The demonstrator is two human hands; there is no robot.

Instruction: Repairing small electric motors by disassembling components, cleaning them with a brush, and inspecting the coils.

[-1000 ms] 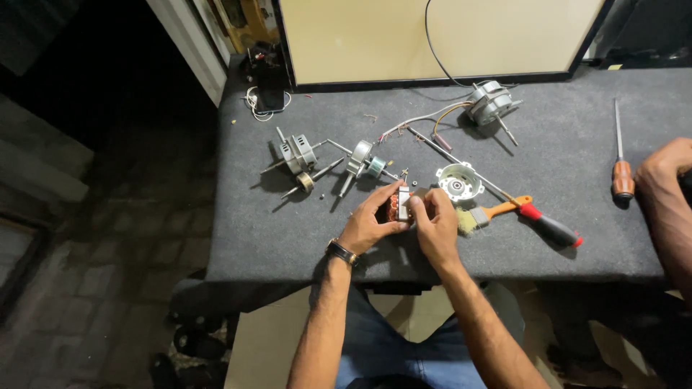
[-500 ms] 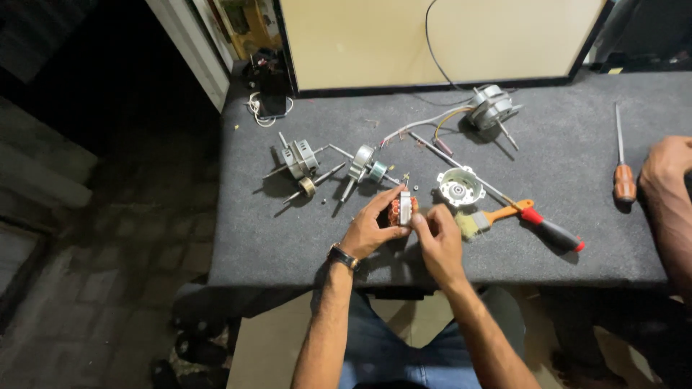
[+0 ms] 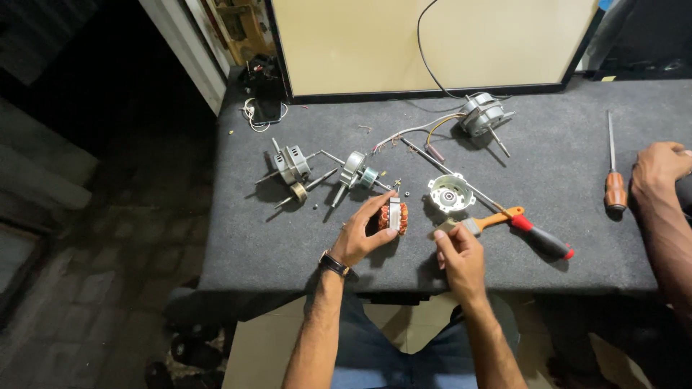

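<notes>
Left hand, wristwatch on the wrist, fingers clamped round a motor stator with copper windings, held upright just above the dark grey table near its front edge; right hand just right of it, apart from the stator, fingertips pinched together at the bristle end of a small brush with an orange handle, brush lying on the table; red-and-black screwdriver just right of the brush, its long shaft running up-left; round silver motor end cover just behind the brush, open side up; small screws lying loose near the stator, too small to count; further back on the left, two part-stripped small motors, one with shafts sticking out, the other beside it; far back right of centre, a third motor with coloured wires trailing left; wooden-handled screwdriver at the right, well apart; another person's hand resting just right of it; cream panel with dark frame standing at the table's back edge, black cable across it; coiled white cable at the back left corner.
</notes>
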